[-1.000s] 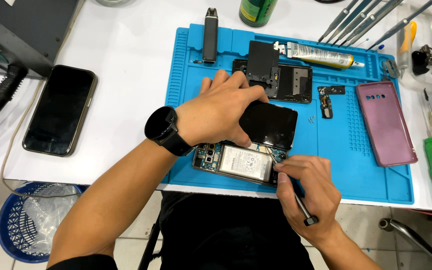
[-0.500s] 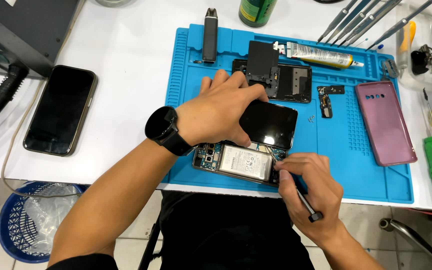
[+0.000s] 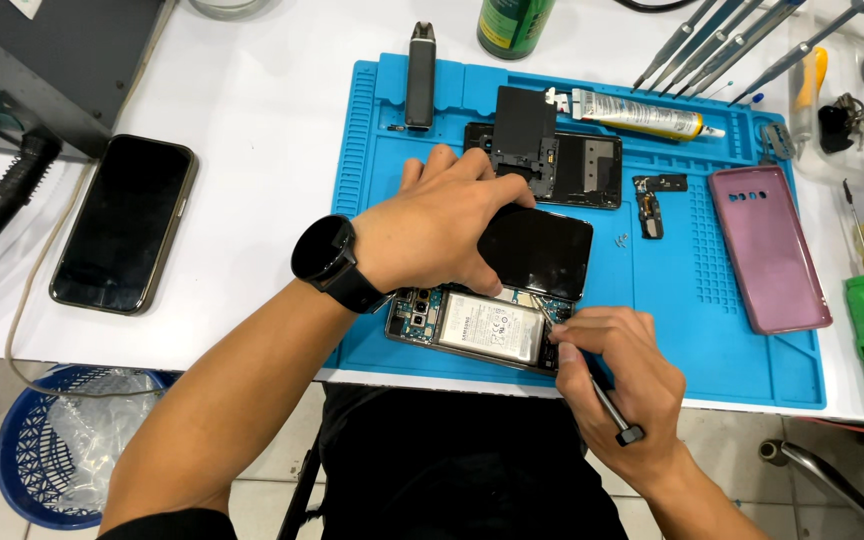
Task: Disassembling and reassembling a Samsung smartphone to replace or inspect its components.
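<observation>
An opened phone [image 3: 482, 330] lies at the near edge of the blue work mat [image 3: 712, 330], its battery and circuit board showing. My left hand [image 3: 442, 225], with a black watch on the wrist, holds the phone's black screen panel [image 3: 542, 255] lifted above the body. My right hand [image 3: 617, 375] grips a thin metal tool [image 3: 614, 418], tip at the phone's right end beside the battery.
On the mat lie a black back cover [image 3: 577, 170], small parts [image 3: 649, 205], a glue tube [image 3: 637, 113] and a slim black device [image 3: 420, 75]. A pink phone case [image 3: 767, 245] sits right, a dark phone [image 3: 127, 222] left, screwdrivers [image 3: 722, 40] at back, a blue basket [image 3: 62, 450] below.
My right hand has shifted slightly up and left, bringing the tool tip closer to the phone's right end. My left hand keeps the screen lifted.
</observation>
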